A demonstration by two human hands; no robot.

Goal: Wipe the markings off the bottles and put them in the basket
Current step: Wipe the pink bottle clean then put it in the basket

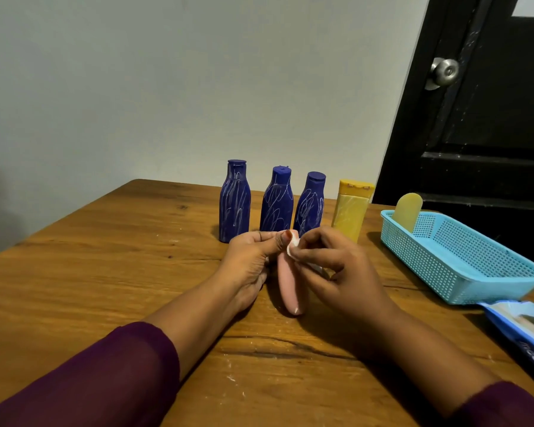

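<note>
My left hand (pixel 248 266) grips a pink bottle (pixel 287 285) above the wooden table (pixel 105 288), its far end between thumb and fingers. My right hand (pixel 330 266) pinches a small white wipe (pixel 292 249) against the bottle's upper end. Behind stand three blue bottles (pixel 234 201) (pixel 276 204) (pixel 309 208) covered in white scribbles, and a yellow bottle (pixel 350 211) with faint marks. A light blue basket (pixel 463 260) at the right holds one pale yellow bottle (pixel 409 211) leaning on its far end.
A blue wipes packet (pixel 524 331) lies at the table's right edge, just before the basket. A black door with a metal knob (pixel 443 72) stands behind the basket. A grey wall runs along the table's far edge.
</note>
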